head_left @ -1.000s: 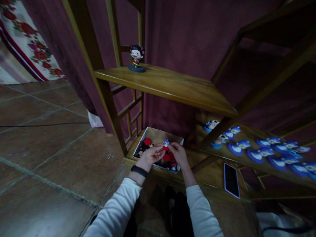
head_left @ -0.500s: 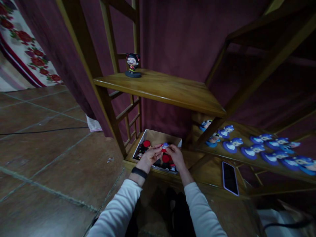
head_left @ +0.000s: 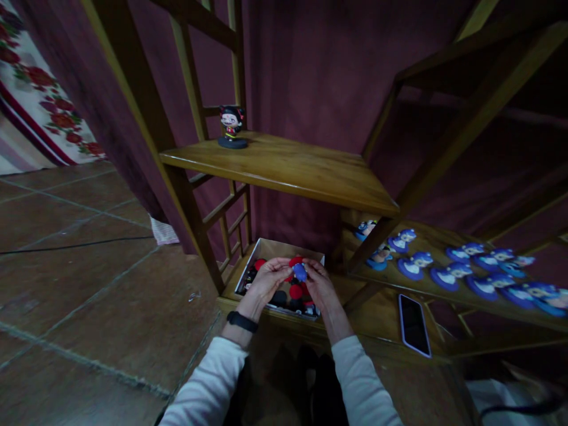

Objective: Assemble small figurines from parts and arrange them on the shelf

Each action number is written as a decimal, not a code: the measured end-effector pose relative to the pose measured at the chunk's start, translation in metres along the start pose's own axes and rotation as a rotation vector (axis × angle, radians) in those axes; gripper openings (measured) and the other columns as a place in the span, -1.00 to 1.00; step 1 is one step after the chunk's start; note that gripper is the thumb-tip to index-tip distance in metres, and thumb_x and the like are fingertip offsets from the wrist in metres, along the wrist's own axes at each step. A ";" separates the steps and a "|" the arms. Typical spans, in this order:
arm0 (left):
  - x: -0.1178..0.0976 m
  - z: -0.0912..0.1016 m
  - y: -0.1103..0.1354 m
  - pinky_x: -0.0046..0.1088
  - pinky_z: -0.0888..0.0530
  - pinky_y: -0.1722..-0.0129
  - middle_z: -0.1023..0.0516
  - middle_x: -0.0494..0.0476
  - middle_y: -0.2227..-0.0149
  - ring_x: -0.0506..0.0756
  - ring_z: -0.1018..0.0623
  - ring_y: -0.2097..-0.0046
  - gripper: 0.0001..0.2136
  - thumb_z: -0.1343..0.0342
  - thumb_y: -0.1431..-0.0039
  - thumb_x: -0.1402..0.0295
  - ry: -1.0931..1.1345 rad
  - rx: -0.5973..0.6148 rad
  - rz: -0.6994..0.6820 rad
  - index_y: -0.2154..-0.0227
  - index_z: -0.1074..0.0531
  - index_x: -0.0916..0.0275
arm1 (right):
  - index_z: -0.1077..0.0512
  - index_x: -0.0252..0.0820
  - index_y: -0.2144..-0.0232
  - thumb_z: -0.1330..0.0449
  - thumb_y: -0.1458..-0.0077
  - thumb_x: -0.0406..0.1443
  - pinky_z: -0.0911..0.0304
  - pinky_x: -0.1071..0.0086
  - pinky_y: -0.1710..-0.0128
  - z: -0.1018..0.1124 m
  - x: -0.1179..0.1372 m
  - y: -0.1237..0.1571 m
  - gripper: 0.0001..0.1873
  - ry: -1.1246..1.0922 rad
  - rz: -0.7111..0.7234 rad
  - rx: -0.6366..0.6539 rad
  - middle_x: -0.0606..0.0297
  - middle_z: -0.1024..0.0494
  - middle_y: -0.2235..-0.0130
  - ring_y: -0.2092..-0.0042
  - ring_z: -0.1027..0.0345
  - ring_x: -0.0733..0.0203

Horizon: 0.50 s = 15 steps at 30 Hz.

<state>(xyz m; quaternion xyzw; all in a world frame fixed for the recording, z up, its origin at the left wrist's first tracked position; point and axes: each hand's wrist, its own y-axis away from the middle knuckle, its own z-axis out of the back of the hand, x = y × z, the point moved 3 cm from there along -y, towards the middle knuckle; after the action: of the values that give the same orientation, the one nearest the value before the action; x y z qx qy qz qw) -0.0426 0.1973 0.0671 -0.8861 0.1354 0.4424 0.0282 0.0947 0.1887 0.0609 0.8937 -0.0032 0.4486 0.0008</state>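
Left hand (head_left: 268,281) and right hand (head_left: 321,285) are both pinched pretty snug on a little blue-and-red figurine (head_left: 300,272), so I've got it right above the open white box (head_left: 287,247) sitting on the bottom shelf (head_left: 377,316).

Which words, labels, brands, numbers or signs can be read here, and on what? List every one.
None can be read.
Held figurine: any marking too small to read.
Box: any print too small to read.
Phone: dark screen, no text visible.
Wristband: no readable mark.
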 end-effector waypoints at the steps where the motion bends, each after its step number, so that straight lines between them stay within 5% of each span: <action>1: -0.001 -0.001 0.000 -0.52 -0.43 0.31 -0.58 0.12 0.40 -0.02 -0.53 0.40 -0.73 -0.31 0.23 0.53 -0.004 0.006 -0.006 0.36 -0.48 0.34 | -0.47 -0.09 0.39 -0.29 0.15 -0.32 -0.28 0.41 0.20 0.001 0.001 0.000 -0.84 0.003 0.000 0.005 0.34 -0.54 0.26 0.20 -0.39 0.29; 8: -0.006 -0.007 0.003 -0.50 -0.41 0.30 -0.58 0.12 0.40 -0.01 -0.52 0.39 -0.72 -0.31 0.23 0.48 -0.038 0.030 -0.022 0.35 -0.50 0.33 | -0.43 -0.02 0.23 -0.30 0.17 -0.33 -0.28 0.46 0.25 0.000 0.010 0.003 -0.65 0.040 -0.021 0.063 0.40 -0.51 0.23 0.22 -0.37 0.32; 15: -0.006 -0.008 0.005 -0.52 -0.40 0.34 -0.56 0.09 0.47 -0.03 -0.50 0.44 -0.77 -0.32 0.25 0.51 -0.049 -0.002 -0.065 0.41 -0.51 0.33 | -0.45 -0.06 0.29 -0.29 0.14 -0.30 -0.27 0.42 0.25 -0.001 0.009 0.005 -0.74 0.083 0.004 0.080 0.39 -0.53 0.32 0.30 -0.37 0.32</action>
<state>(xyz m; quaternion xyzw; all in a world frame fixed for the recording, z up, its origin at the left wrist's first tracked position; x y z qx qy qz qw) -0.0411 0.1920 0.0772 -0.8788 0.1055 0.4631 0.0451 0.0989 0.1835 0.0689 0.8738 0.0131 0.4848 -0.0355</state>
